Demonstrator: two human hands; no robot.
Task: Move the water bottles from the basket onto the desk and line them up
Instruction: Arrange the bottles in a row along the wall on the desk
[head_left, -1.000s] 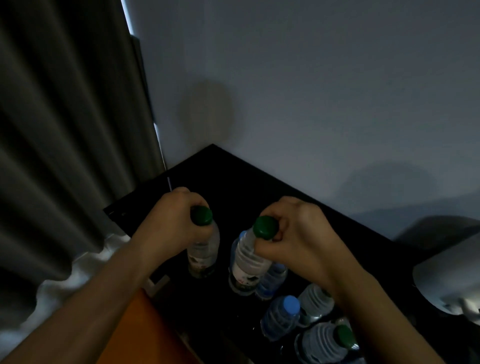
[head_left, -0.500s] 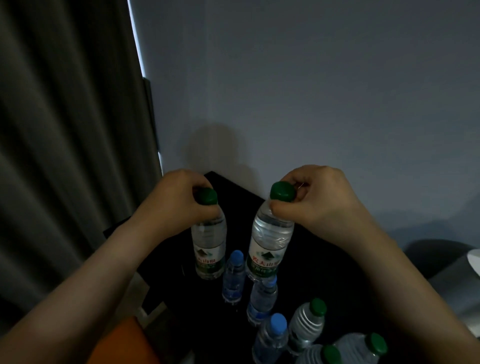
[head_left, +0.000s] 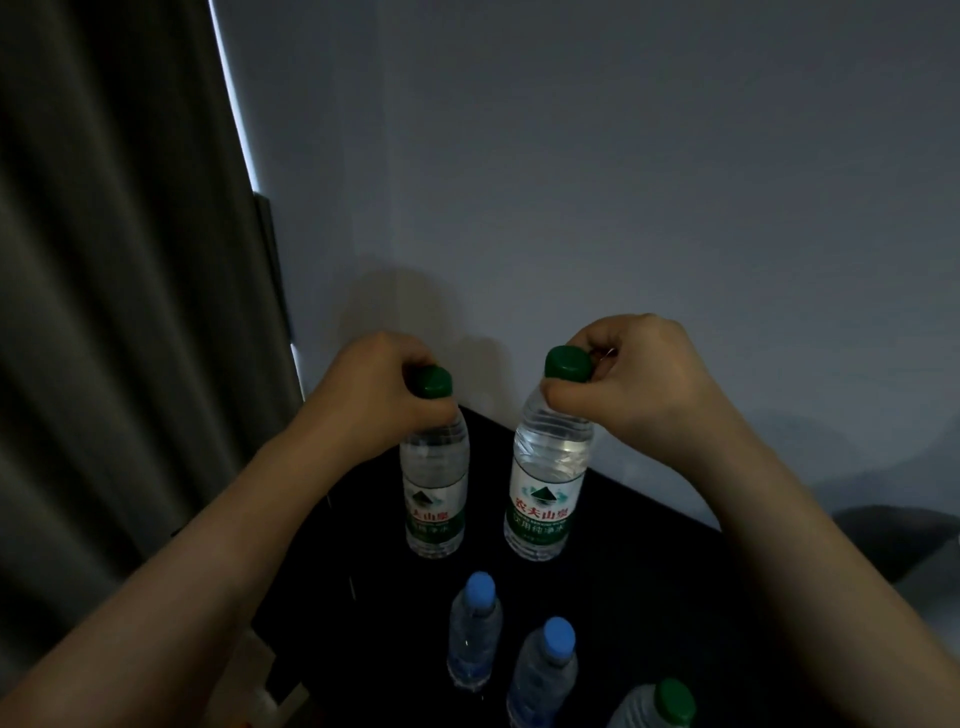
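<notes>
Since the frame half a second ago, both green-capped bottles have gone further back over the table (head_left: 654, 597) and stand straighter. The right one no longer leans over the blue-capped bottles.

The table is dark, almost black, and its far corner runs into a plain grey-white wall (head_left: 571, 156). A heavy grey curtain (head_left: 104, 312) hangs down the left side, with a thin strip of light (head_left: 234, 104) along its edge. The room is dim.

The left hand (head_left: 374, 395) grips the left bottle (head_left: 434, 499) at the neck. Its fingers (head_left: 400, 358) are curled over the green cap (head_left: 428, 382) and the thumb is pressed below it. The right hand (head_left: 639, 389) holds the right bottle (head_left: 545, 488) the same way, its fingers (head_left: 592, 332) bent round the back of the cap (head_left: 569, 364) and the thumb clamped just under it. Both bottles hang upright below the fingers, side by side and apart, with their white and green labels facing the camera. Their bases are at the table's surface near its back corner; I cannot tell whether they touch it.

Nearer the camera, two small blue-capped bottles (head_left: 475, 634) (head_left: 543, 670) stand on the table close together. Another green-capped bottle (head_left: 660, 706) shows at the bottom edge.
</notes>
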